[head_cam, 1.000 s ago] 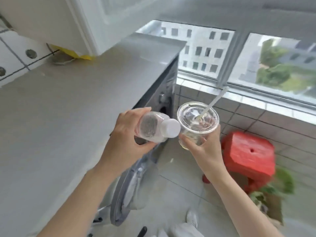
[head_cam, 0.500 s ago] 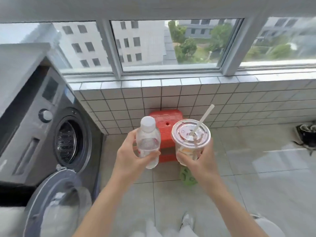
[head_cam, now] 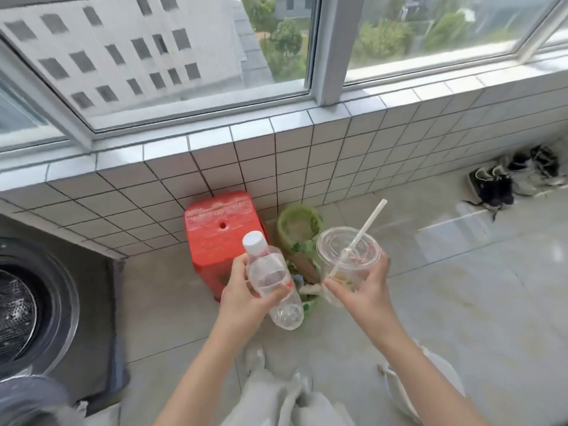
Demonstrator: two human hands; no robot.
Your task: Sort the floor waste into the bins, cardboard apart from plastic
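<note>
Far left: washing machine, round drum opening facing the room, set against the tiled low wall under the window. Red plastic stool on the floor against that wall. Left hand curled round a clear plastic bottle, white cap up and tilted left, held over the floor in front of the stool. Behind the bottle, a green bin on the floor, brown and green scraps showing inside; contents too blurred to identify. Right hand grips a clear plastic cup with lid and white straw, just right of the bottle, apart from it. Far right: dark shoes by the wall.
</note>
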